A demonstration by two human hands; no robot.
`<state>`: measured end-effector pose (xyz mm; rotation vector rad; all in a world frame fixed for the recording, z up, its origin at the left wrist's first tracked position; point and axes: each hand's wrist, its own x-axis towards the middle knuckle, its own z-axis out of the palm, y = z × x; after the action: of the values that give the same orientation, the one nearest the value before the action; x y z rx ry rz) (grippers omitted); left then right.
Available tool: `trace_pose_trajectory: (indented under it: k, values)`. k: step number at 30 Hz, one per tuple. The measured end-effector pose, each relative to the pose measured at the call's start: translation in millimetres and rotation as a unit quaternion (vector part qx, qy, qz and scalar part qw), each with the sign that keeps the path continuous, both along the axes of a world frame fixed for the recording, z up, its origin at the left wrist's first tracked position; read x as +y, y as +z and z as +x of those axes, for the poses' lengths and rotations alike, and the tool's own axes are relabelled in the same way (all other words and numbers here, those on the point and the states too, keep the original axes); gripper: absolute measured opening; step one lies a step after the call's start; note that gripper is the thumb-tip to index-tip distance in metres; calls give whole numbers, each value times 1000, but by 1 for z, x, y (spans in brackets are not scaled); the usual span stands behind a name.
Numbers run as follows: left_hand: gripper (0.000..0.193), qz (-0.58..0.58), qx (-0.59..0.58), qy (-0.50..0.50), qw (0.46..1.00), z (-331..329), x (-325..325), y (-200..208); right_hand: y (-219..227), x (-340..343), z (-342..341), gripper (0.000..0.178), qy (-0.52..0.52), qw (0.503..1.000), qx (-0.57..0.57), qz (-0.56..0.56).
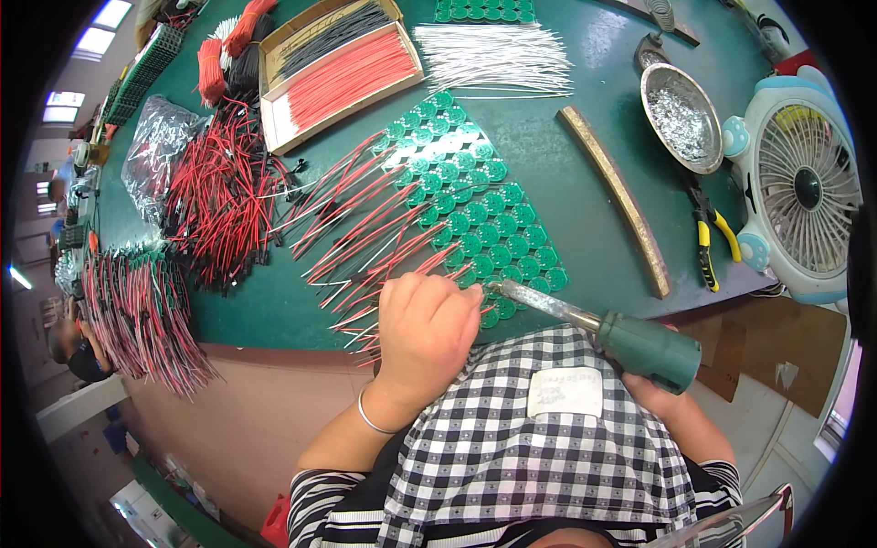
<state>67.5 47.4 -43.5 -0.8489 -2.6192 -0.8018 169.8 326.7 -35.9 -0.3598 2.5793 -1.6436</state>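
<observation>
My left hand [427, 321] is closed, its fingertips pinched together at the near end of a panel of round green circuit boards [493, 228]. What the fingers hold is hidden; red and white wires run right beside them. My right hand [650, 391] grips a soldering iron [650, 352] by its dark green handle, and the hand is partly hidden behind it. The iron's metal tip reaches left over the boards, close to my left fingertips. Rows of red, black and white wires [356, 239] fan out leftward from the panel's left edge.
Left of the panel lie a heap of red and black wires [224, 196] and a plastic bag [157, 151]. A cardboard box [340, 116] of cut wires and loose white wires [493, 59] sit behind. At right are a bar [617, 201], a metal bowl [683, 119], pliers [705, 239] and a fan [804, 187].
</observation>
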Motion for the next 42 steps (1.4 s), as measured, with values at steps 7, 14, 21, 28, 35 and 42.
trace_pose_trajectory:
  k: [7,14,21,28,35,42]
  values:
    - [15,-7,5,-4,1000,0,1,2,0,-3,3,29,-16,999,-43,-12]
    - [15,-13,3,-2,1000,-1,3,4,-5,5,3,32,11,996,53,69]
    - [15,-16,4,-3,1000,0,2,3,-6,4,18,38,-123,942,-201,-237]
    - [15,-55,4,6,998,-1,4,11,-9,-2,8,43,-131,958,-102,-235]
    - [14,-142,-29,-29,989,-34,3,44,-23,4,11,55,-204,940,-69,-266]
    - [14,-74,-136,-47,987,-117,28,19,-35,8,21,49,-199,926,-9,-320]
